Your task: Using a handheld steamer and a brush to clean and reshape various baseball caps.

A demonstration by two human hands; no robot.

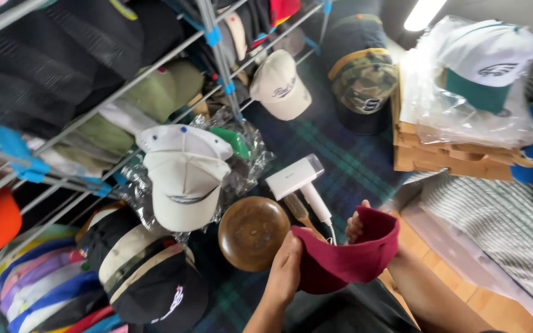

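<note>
1. a maroon cap [350,259] sits between both hands, crown turned down, opening facing up, above a dark plaid blanket [340,154] on the floor.
2. the left hand [284,271] grips the cap's brim edge, fingers curled under it, forearm rising from below.
3. the right hand [358,225] is closed on the cap's rear rim, thumb outside, fingers tucked inside.
4. just beyond the left hand lies a round wooden form [253,233]; a white handheld steamer [300,182] lies beyond the right hand.
5. farther out, a white cap [183,179] on crinkled plastic, wire racks [94,111] crowded with caps, and a bagged white-and-green cap [485,61] on cardboard.
</note>
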